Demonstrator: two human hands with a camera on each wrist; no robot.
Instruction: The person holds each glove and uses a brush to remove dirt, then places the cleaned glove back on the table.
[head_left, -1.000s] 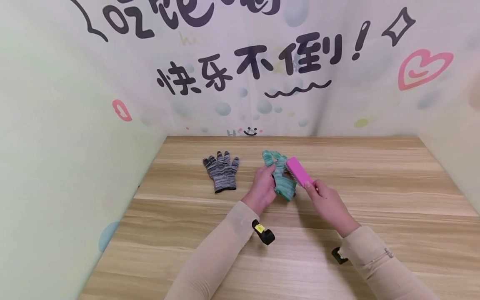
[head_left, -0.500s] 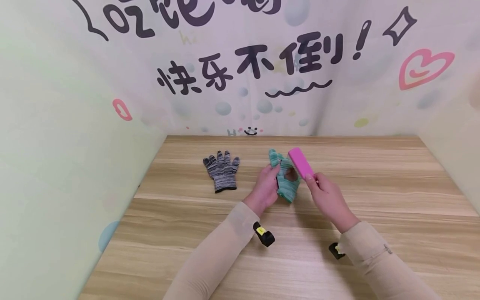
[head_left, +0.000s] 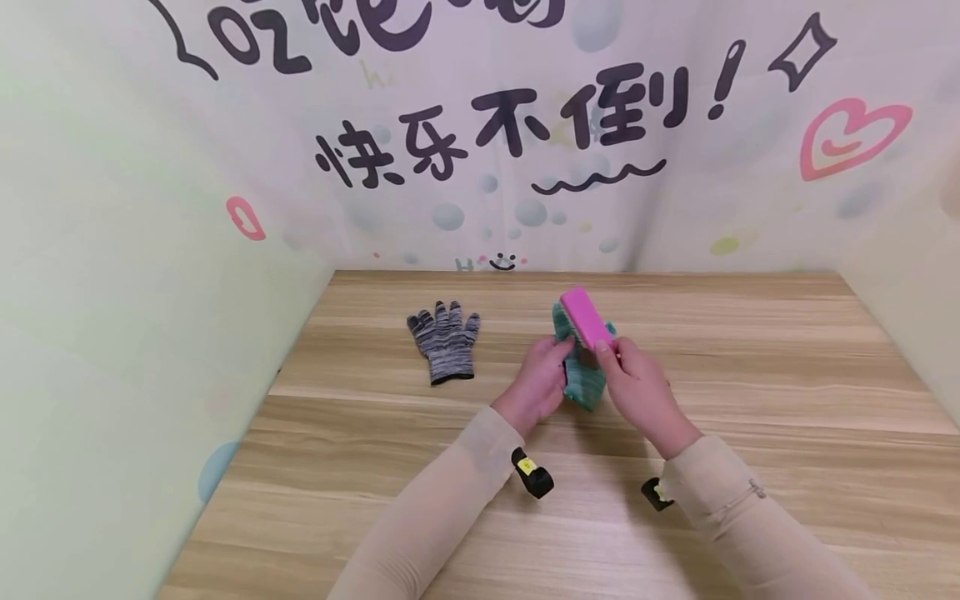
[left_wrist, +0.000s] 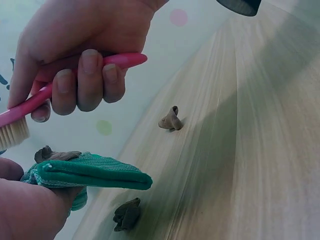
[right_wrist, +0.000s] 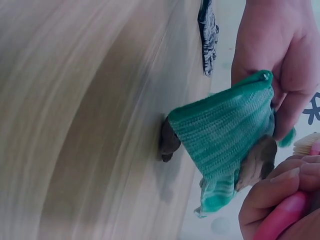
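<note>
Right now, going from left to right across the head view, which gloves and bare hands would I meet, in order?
Grey-and-black striped knitted glove, left hand, teal-green striped knitted glove, right hand. The pink brush with pale bristles is left out: it overlaps the teal-green striped knitted glove.

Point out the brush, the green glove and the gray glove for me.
Brush (head_left: 585,317): head view, on the back of its bristled end.
Green glove (right_wrist: 220,129): right wrist view, on the knit near its cuff edge.
Gray glove (head_left: 446,342): head view, mid-body, below the fingers.
</note>
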